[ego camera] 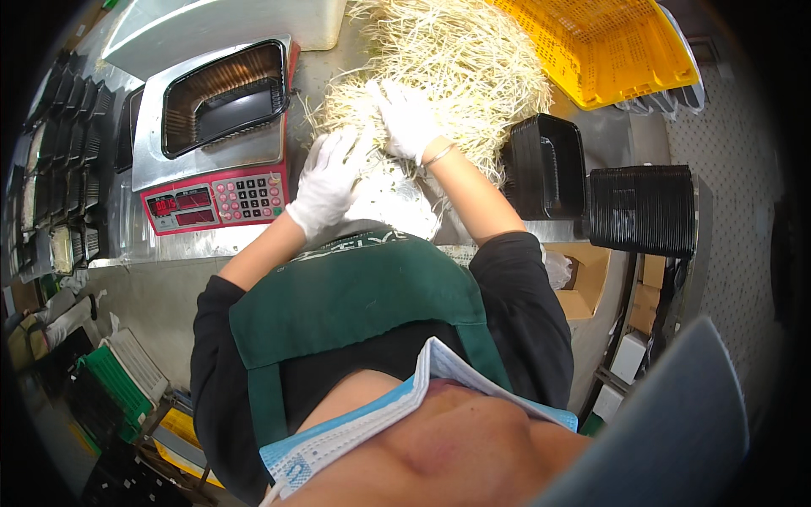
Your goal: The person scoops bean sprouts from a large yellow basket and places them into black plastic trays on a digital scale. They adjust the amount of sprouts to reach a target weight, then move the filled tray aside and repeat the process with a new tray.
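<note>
A large heap of pale bean sprouts (pixel 456 63) lies on the steel table in front of me. My left hand (pixel 329 177), in a white glove, touches the near left edge of the heap, fingers pointing away from me. My right hand (pixel 405 120), gloved too and with a bangle at the wrist, rests on the sprouts just right of it. Glare hides whether either hand grips any. Left of them, a black plastic tray (pixel 225 98) sits on the steel pan of a red digital scale (pixel 215 203) with a lit display.
Stacked black trays (pixel 545 168) stand at the table's right, with another stack (pixel 641 209) beside them. A yellow perforated crate (pixel 602 51) is at the back right, a white bin (pixel 234 32) at the back left. Rows of black trays (pixel 70 127) line the far left.
</note>
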Tool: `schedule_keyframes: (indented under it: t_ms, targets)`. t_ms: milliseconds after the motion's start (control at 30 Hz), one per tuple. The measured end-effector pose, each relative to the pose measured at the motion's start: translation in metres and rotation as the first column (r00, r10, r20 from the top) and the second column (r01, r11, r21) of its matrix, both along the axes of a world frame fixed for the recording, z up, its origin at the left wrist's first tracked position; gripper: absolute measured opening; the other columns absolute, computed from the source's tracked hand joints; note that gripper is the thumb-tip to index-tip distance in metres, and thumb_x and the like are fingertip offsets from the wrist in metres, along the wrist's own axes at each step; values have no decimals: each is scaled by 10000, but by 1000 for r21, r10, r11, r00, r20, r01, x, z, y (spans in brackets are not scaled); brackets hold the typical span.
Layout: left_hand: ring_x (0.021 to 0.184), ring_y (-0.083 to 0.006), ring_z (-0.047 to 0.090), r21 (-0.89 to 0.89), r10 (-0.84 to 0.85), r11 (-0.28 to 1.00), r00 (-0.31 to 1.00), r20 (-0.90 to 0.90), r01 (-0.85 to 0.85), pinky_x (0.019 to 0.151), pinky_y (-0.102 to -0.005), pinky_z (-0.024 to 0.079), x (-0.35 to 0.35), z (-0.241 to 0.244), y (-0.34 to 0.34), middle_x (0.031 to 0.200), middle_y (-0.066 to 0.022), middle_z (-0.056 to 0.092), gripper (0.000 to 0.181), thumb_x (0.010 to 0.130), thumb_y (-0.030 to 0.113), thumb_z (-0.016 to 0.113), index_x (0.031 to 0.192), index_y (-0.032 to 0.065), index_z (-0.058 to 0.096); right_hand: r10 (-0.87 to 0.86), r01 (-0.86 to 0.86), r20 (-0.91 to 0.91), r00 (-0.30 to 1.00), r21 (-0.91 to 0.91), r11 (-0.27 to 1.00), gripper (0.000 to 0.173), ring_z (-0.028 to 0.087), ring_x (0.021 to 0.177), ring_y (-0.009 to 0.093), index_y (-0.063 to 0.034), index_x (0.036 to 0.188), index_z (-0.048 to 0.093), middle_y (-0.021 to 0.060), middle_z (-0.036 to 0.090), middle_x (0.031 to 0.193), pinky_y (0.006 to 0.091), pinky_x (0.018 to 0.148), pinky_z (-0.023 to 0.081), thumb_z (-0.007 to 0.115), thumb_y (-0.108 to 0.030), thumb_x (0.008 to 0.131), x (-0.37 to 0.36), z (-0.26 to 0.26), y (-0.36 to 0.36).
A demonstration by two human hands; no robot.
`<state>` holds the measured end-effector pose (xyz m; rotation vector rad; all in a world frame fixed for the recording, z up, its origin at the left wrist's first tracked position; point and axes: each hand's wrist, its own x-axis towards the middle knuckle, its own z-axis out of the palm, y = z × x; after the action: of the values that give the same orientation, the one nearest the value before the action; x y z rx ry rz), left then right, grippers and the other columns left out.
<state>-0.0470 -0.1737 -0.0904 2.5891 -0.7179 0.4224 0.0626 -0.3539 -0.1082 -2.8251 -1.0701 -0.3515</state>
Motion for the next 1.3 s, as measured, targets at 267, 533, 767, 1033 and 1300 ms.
schedule_keyframes:
  t_ms: [267, 533, 767, 1033, 1300]
  targets:
    - [1286, -337, 343, 105, -42, 991, 928, -371, 87, 1093, -431, 233, 102, -15, -26, 1403, -191, 351, 1167, 519, 320, 840, 1452, 58, 189, -147, 335, -617, 773, 201, 921, 984, 610, 990, 307, 18, 1294, 453, 205, 612, 1114, 352, 861, 489, 780, -566, 573, 16, 21, -67]
    - [1300, -341, 323, 453, 45, 883, 936, -348, 125, 1086, -470, 211, 96, -4, -19, 1401, -206, 340, 1217, 487, 260, 844, 1457, 62, 136, -196, 151, -190, 962, -227, 962, 1212, 252, 1351, 368, 17, 1430, 170, 228, 282, 1445, 436, 1120, 184, 769, -567, 553, -40, 26, -63]
    - [1231, -299, 417, 585, 188, 810, 965, -182, -48, 1097, -530, 160, 133, -23, -12, 1306, -144, 464, 644, 861, 46, 416, 1460, 122, 194, -255, 163, -460, 850, -232, 959, 1019, 549, 1053, 379, 10, 1397, 259, 248, 495, 1217, 414, 956, 412, 720, -454, 617, 20, 29, -41]
    - [1330, -263, 331, 571, 288, 813, 931, -225, -113, 1112, -497, 169, 142, -26, -15, 1427, -110, 373, 792, 794, -18, 491, 1477, 188, 147, -214, 159, -250, 944, -224, 961, 870, 625, 846, 327, 20, 1312, 367, 187, 640, 920, 429, 774, 489, 716, -369, 617, 24, 15, -41]
    - [1358, -251, 291, 461, 300, 882, 868, -397, -93, 1117, -510, 147, 142, -22, -12, 1462, -89, 333, 786, 803, -26, 462, 1480, 204, 137, -246, 295, -303, 921, 129, 947, 578, 625, 928, 312, -128, 1213, 560, 137, 649, 1041, 369, 829, 483, 702, -324, 687, -16, 32, -69]
